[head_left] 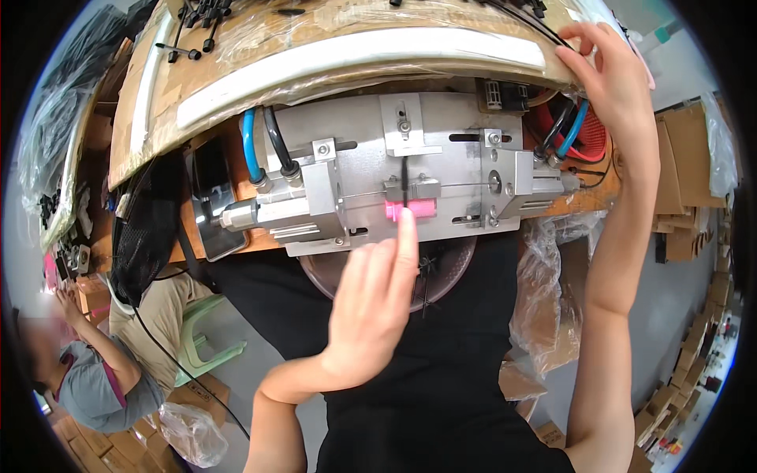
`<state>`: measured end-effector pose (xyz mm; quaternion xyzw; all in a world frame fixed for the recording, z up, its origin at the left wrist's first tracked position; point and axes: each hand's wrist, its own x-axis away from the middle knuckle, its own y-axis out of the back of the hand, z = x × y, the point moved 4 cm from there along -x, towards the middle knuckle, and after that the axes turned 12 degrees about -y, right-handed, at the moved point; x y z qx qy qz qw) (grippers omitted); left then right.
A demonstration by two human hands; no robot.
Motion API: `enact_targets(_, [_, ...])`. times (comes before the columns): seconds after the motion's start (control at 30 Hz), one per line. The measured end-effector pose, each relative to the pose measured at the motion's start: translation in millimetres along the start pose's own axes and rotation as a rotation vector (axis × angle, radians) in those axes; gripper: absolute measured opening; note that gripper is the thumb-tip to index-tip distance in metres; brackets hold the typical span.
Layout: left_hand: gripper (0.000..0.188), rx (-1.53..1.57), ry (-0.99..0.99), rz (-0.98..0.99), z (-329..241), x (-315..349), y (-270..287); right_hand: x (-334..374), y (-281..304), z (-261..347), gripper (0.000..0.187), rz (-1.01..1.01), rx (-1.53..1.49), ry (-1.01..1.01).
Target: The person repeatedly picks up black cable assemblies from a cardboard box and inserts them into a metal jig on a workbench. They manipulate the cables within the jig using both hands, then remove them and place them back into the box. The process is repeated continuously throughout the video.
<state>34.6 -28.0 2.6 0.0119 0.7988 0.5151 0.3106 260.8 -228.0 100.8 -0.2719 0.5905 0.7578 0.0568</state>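
Observation:
My left hand (pixel 367 307) points forward with its index finger straight and the other fingers curled. That fingertip touches the near end of a thin black rod (pixel 405 180), which lies across the middle of a metal clamping fixture (pixel 363 130). Just under the fingertip is a pink block (pixel 423 209). At the upper right, my right hand (pixel 611 67) is beside the cardboard-covered surface, its thumb and index finger closed around the end of another thin black rod (pixel 536 25).
Blue air hoses (pixel 251 146) join the fixture's sides. A white foam strip (pixel 363 59) edges the cardboard, where black-ended rods (pixel 189 54) lie. A phone (pixel 214 201) sits left. A bowl (pixel 449 272) is below, a red basket (pixel 595 146) right. Another person (pixel 102 378) sits at left.

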Motion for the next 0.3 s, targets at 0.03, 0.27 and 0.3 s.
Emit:
enact_targets(0.03, [0.066,-0.036,0.013,0.039,-3.5,0.4,-11.7,-8.9,-3.9,-5.4,0.018,0.015,0.015,0.007])
enact_targets(0.27, [0.069,-0.182,0.034,0.112,-0.1,-2.8,-29.0,-26.8,-20.3,-11.5,0.014,0.113,-0.020,0.131])
enact_targets(0.3, [0.073,-0.168,0.035,0.117,-0.4,-3.9,-29.6,-29.6,-22.6,-8.3,0.014,0.105,-0.032,0.134])
